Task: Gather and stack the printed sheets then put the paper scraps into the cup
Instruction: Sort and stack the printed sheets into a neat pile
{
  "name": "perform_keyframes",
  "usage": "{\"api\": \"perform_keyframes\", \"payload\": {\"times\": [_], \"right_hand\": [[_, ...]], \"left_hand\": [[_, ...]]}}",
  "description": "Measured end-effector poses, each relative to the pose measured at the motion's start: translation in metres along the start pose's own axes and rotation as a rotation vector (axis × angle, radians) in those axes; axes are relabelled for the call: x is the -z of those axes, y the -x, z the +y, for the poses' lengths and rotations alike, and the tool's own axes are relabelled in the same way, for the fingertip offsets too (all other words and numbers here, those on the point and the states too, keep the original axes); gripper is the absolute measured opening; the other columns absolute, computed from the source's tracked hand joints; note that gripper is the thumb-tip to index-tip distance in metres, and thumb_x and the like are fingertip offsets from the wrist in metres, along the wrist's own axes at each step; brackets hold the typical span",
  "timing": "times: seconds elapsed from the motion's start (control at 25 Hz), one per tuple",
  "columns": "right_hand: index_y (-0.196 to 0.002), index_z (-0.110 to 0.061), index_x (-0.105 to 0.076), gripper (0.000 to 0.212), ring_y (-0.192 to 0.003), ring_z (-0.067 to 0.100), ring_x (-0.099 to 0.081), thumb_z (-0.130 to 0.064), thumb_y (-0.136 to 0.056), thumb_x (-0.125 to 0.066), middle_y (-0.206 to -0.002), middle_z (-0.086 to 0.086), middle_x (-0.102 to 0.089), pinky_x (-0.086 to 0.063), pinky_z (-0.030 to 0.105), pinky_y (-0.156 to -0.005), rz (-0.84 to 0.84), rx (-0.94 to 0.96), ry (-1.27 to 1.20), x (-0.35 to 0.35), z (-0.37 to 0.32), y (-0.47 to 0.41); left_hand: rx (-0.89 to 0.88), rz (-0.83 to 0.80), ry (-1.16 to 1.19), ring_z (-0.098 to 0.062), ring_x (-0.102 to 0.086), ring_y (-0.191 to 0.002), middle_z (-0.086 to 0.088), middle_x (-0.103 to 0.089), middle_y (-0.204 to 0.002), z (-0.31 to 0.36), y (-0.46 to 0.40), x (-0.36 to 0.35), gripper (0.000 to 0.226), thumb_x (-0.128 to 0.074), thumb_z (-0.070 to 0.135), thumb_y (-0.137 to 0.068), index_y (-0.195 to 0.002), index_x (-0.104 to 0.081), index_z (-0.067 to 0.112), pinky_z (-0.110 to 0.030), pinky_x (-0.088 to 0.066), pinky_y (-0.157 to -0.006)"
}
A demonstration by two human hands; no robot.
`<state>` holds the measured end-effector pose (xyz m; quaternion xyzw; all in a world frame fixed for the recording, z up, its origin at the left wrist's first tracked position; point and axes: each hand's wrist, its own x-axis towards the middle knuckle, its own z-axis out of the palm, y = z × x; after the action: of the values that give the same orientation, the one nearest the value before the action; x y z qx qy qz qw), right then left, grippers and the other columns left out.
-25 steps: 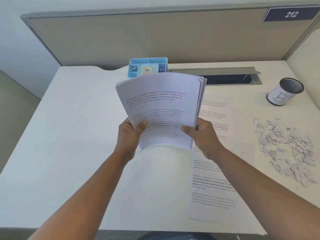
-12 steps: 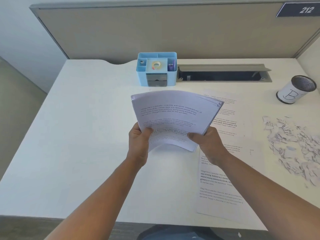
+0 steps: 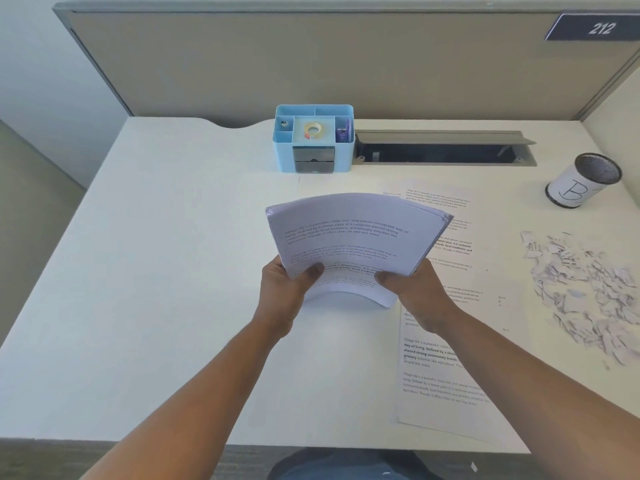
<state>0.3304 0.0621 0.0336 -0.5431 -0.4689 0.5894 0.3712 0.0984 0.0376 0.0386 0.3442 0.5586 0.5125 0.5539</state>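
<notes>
Above the bench (image 3: 156,271) centre, a stack of printed sheets (image 3: 349,237) is held tilted up, bowed, printed face toward the camera. Its lower left corner is gripped by the left hand (image 3: 282,296), thumb on the front face, fingers curled behind. The lower right corner is gripped by the right hand (image 3: 415,296) the same way, thumb on top. The stack's far edge is fanned slightly at the right corner; sheet edges are not flush there.

More loose sheets (image 3: 446,368) are lying flat on the bench, under and right of the right forearm, overlapped; the nearest one reaches close to the bench's front edge. Further sheets are spread behind the held stack, toward the cable slot (image 3: 443,150).

Paper scraps (image 3: 585,289) are piled at the right side, near the right bench edge, apart from the flat sheets. The cup (image 3: 585,181), mesh, wrapped in white paper marked "B", is seen leaning at the far right, behind the scraps and well apart from both hands.

A blue desk organizer (image 3: 315,140) is set against the back partition, just left of the cable slot, with a tape roll (image 3: 312,130) in its middle compartment.

The left half of the bench is bare surface out to its left and front edges. A "212" plate (image 3: 599,28) is fixed on the partition top right.
</notes>
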Motion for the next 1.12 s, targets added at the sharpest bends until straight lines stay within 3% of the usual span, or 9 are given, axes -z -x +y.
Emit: {"api": "perform_keyframes", "payload": {"times": [0.4,0.68,0.88,1.12], "right_hand": [[-0.117,-0.026,-0.074,0.038,-0.116,0.023,-0.069,-0.003,-0.087,-0.071,-0.118,-0.001,-0.076,-0.049,0.053,-0.109,0.023,-0.019,-0.028,-0.005,0.003,0.008],[-0.119,-0.017,-0.073,0.033,-0.111,0.021,-0.071,-0.014,-0.087,-0.079,-0.113,-0.002,-0.078,-0.051,0.051,-0.107,0.012,-0.08,-0.001,0.005,0.001,0.01],[-0.117,-0.018,-0.073,0.023,-0.114,0.017,-0.07,-0.013,-0.094,-0.072,-0.116,-0.002,-0.077,-0.049,0.039,-0.107,-0.053,-0.116,-0.076,0.039,-0.008,0.018],[-0.12,-0.012,-0.072,0.027,-0.115,0.025,-0.07,-0.021,-0.094,-0.073,-0.116,0.003,-0.077,-0.052,0.048,-0.106,-0.026,-0.105,-0.075,0.102,-0.001,0.035]], "left_hand": [[-0.01,-0.073,-0.126,-0.031,-0.07,-0.111,-0.005,-0.078,-0.113,-0.011,0.0,0.01,0.02,-0.066,0.004,-0.099,-0.116,-0.074,0.01,-0.049,-0.055,-0.102],[0.029,-0.014,-0.19,-0.014,-0.073,-0.099,0.007,-0.08,-0.102,0.001,-0.004,0.004,0.019,-0.069,0.004,-0.096,-0.109,-0.075,0.016,-0.032,-0.056,-0.091],[0.102,-0.038,-0.167,-0.021,-0.076,-0.1,0.0,-0.08,-0.106,0.009,-0.007,-0.027,0.022,-0.067,0.001,-0.096,-0.114,-0.073,0.013,-0.035,-0.061,-0.087],[0.279,-0.071,-0.126,-0.029,-0.077,-0.096,-0.009,-0.079,-0.105,-0.004,0.003,-0.093,0.025,-0.069,-0.002,-0.094,-0.117,-0.07,0.007,-0.038,-0.063,-0.075]]}}
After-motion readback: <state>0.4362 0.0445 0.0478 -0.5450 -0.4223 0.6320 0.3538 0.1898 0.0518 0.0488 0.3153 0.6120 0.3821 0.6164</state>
